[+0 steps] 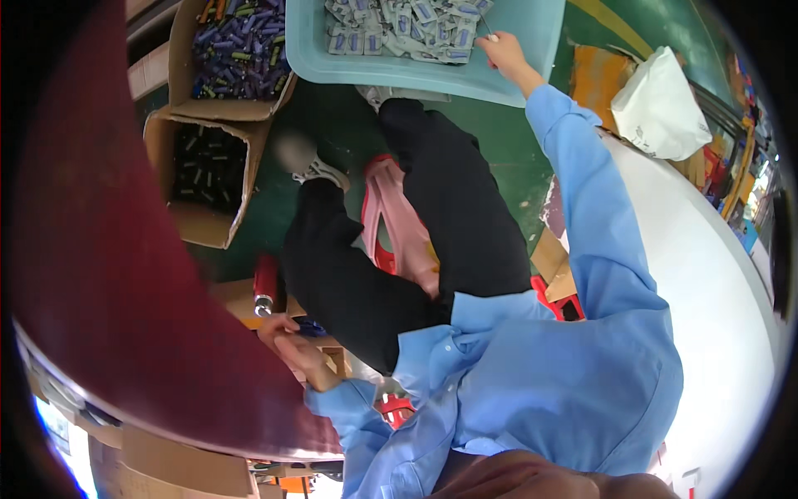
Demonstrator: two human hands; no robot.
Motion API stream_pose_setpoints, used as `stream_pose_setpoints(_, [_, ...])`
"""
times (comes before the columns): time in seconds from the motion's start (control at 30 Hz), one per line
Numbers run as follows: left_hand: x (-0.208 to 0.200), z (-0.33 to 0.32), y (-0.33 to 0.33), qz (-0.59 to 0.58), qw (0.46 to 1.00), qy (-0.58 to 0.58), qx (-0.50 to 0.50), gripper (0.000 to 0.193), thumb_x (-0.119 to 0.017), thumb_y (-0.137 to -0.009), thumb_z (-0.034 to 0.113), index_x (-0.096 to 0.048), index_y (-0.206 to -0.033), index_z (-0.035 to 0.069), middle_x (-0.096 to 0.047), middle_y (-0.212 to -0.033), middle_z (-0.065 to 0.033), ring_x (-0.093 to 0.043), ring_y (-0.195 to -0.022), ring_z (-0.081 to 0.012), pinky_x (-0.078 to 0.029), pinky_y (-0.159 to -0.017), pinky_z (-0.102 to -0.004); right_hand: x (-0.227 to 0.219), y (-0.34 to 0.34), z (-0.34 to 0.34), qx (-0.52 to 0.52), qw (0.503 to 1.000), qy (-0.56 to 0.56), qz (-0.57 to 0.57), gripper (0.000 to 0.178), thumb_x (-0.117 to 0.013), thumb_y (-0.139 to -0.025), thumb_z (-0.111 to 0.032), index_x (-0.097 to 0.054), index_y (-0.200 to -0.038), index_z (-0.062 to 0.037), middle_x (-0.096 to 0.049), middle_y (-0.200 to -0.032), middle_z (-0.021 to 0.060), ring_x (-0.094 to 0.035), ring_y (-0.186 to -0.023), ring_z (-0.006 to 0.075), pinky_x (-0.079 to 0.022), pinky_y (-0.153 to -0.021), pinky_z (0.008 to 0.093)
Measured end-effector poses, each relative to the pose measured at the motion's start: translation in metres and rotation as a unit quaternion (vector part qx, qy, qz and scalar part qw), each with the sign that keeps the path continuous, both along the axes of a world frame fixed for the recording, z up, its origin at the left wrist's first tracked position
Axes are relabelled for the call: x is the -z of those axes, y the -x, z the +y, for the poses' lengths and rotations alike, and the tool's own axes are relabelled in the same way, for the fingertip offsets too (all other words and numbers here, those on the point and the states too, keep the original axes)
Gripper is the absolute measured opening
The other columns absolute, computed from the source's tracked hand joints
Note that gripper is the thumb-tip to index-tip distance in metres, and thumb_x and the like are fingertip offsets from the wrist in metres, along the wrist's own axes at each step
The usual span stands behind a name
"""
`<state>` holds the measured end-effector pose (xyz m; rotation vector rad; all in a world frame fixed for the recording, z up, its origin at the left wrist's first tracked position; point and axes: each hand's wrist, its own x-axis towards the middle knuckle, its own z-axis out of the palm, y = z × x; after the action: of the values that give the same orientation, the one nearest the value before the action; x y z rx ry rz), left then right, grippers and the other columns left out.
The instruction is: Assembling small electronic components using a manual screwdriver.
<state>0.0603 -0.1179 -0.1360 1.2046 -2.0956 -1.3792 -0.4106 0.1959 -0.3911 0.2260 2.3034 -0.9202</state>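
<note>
My right hand [504, 55], arm stretched forward, is at the right side of a light-blue plastic bin [332, 65]. Its fingers are closed on a thin rod with a white end [494, 37], whose kind I cannot make out. Many small clear packets [407, 25] with bluish contents lie heaped in the bin beside that hand. At lower left, my left hand [301, 353] is by the edge of the dark red table, fingers curled in; whether anything is in them is hidden. Just beyond it is a red metal bottle [264, 287].
Two cardboard boxes stand at left: one with purple and green cylindrical pieces [241, 50], one with black pieces [208, 170]. A dark red tabletop [100, 274] curves along my left, a white surface [698, 274] along my right. A white bag [662, 108] is at far right. Between my legs is a pink stool [401, 208].
</note>
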Motion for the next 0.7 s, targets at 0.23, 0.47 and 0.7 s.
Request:
stream_pose_setpoints(0.23, [0.011, -0.002, 0.020, 0.016, 0.993, -0.059, -0.103, 0.036, -0.041, -0.098, 0.033, -0.053, -0.083, 0.002, -0.044, -0.068, -0.0044, -0.042, -0.062, -0.0125, -0.033, -0.056, -0.0233, 0.075, 0.010, -0.021, -0.224, 0.964, -0.143, -0.016, 0.038, -0.060, -0.081, -0.034, -0.066, -0.103, -0.0031, -0.069, -0.094, 0.0210, -0.068, -0.081, 0.0342, -0.054, -0.073, 0.0440])
stream_pose_setpoints(0.47, [0.011, -0.003, 0.014, -0.015, 0.996, 0.004, -0.092, 0.036, -0.038, -0.101, 0.033, -0.051, -0.081, 0.005, -0.044, -0.068, -0.0029, -0.040, -0.060, -0.0110, -0.032, -0.055, -0.0243, 0.110, 0.009, -0.043, -0.335, 0.904, -0.265, -0.013, 0.038, -0.060, -0.082, -0.030, -0.065, -0.110, -0.0051, -0.065, -0.114, 0.0191, -0.062, -0.106, 0.0369, -0.052, -0.087, 0.0456])
stream_pose_setpoints(0.7, [0.019, 0.017, 0.001, -0.075, 0.989, 0.034, -0.124, 0.033, -0.040, -0.100, 0.028, -0.051, -0.079, 0.004, -0.045, -0.067, -0.0031, -0.040, -0.059, -0.0108, -0.031, -0.055, -0.0241, 0.112, 0.005, -0.028, -0.351, 0.891, -0.287, -0.037, 0.036, -0.055, -0.083, -0.022, -0.064, -0.113, -0.0038, -0.064, -0.117, 0.0198, -0.061, -0.109, 0.0363, -0.051, -0.090, 0.0451])
